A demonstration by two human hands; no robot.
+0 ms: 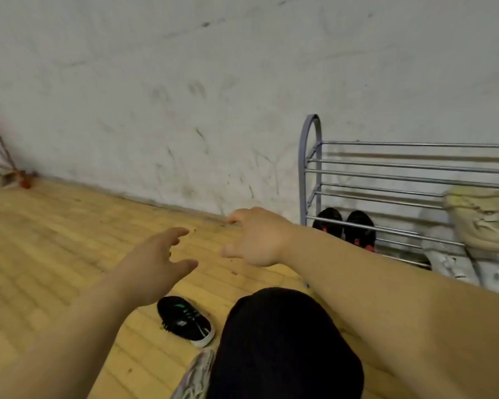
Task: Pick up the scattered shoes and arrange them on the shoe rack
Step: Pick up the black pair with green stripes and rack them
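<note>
Both bare arms reach forward over the wooden floor point(41, 254). The left hand point(156, 263) is released, its fingers spread and lightly bent, grasping nothing. The right hand point(257, 237), at its 2 o'clock and close by, is also loose and empty, fingers drooping toward the base of the scuffed wall point(185, 96).

The shoe rack point(303, 168) stands against the wall at 3 o'clock of the view, a grey frame with metal rails. Its top rails carry nothing in the part that shows. Low in the rack, behind a lower rail, a pair of black shoes with red marks point(343, 226) sits side by side, toes forward; whether they rest on the bottom tier or on the floor beneath is unclear. At the rack's 4 o'clock end a beige shoe point(481, 217) lies on the rails, and pale grey-white shoes point(458, 263) sit just below it.

One black sneaker point(185, 321) with a white sole lies on the floor at 6 o'clock of the left hand, well apart from the rack. A greyish shoe point(196, 375) shows at its 6 o'clock, partly hidden by the person's black-clad knee point(280, 341).
</note>
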